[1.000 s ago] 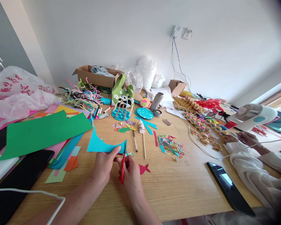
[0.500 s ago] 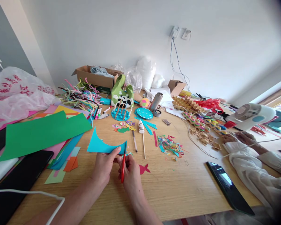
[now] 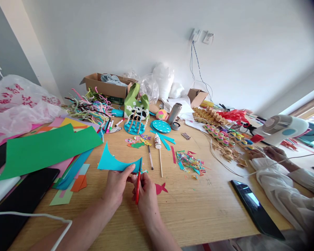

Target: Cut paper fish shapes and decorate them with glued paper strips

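Note:
Between thumb and fingers, my left hand (image 3: 117,184) pinches a sheet of blue paper (image 3: 112,161) whose upper edge is cut in a deep curve. My right hand (image 3: 146,190) grips red-handled scissors (image 3: 137,186), their blades upright at the paper's right end. Just right of that hand lies a dark pink paper fish shape (image 3: 161,188), partly hidden by it. Beyond the hands are a thin brush or pen (image 3: 150,157), a wooden stick (image 3: 161,163) and a small white glue bottle (image 3: 157,141).
Coloured paper with a green sheet (image 3: 52,148) on top lies left, beside a black device (image 3: 23,205). Paper scraps (image 3: 190,162) are heaped right of the stick. A phone (image 3: 255,207) lies at the right, near another person's hands (image 3: 274,153). A fan (image 3: 282,129) stands behind them.

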The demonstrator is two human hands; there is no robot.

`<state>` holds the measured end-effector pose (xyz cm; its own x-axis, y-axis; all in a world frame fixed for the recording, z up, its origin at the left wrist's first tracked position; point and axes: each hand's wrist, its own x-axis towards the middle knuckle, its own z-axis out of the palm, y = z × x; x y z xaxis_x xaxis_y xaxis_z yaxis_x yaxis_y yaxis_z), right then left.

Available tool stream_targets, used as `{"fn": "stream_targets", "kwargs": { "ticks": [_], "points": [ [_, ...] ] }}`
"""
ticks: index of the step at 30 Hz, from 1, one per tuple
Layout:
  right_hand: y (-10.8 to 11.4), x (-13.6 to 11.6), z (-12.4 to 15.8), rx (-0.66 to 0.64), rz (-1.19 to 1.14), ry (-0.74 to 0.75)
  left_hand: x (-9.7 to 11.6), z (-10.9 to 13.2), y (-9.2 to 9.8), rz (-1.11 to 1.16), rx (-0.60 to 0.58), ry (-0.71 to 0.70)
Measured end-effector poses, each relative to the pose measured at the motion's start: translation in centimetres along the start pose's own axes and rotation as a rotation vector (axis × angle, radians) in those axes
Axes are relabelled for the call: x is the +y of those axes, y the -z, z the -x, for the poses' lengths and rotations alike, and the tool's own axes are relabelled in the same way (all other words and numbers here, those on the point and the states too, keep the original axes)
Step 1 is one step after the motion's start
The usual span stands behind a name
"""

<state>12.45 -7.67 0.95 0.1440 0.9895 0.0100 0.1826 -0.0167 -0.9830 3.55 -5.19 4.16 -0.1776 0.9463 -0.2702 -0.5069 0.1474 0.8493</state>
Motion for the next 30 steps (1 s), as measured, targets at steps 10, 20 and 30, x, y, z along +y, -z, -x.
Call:
{"fn": "stream_targets", "kwargs": {
  "ticks": [10, 20, 30],
  "points": [
    [0.2, 0.1, -0.1, -0.001, 0.004, -0.011, -0.3, -0.1, 0.2, -0.022, -0.046, -0.016],
    [0.2, -0.1, 0.1, -0.047, 0.022, 0.01, 0.1, -0.7, 0.4, 0.028, 0.089, -0.002],
    [-0.3, -0.3, 0.9, -0.16, 0.155, 0.051, 0.8, -1.3, 0.5, 0.192, 0.151, 0.146]
  ]
}}
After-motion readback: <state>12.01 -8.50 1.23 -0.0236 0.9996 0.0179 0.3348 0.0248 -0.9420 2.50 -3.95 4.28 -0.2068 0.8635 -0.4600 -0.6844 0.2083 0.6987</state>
